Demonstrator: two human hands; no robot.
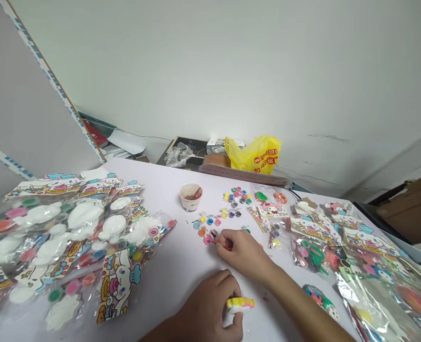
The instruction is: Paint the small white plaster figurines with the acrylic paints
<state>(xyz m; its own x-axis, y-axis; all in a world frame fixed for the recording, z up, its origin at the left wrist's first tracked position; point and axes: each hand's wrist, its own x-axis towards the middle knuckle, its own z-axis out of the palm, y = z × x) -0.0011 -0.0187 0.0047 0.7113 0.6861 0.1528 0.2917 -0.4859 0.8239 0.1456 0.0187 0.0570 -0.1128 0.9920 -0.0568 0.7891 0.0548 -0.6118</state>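
Note:
My left hand [215,304] is closed around a small white plaster figure [241,305] painted yellow and pink along its upper edge. Pinched in the fingers of my right hand [237,247] is a red paintbrush [224,245]. The brush tip points left at a pink paint pot [207,241] in a strip of small pots; whether it touches the paint I cannot make out. Beyond the pots stands a paper cup [191,196] with a red brush handle leaning inside it.
Clear packets of white plaster figures [85,213] cover the table's left side. More packets [370,247] lie at the right, near a painted figure [320,301]. Several paint pots [237,197] sit farther back. A yellow plastic bag [255,154] stands behind the table by the wall.

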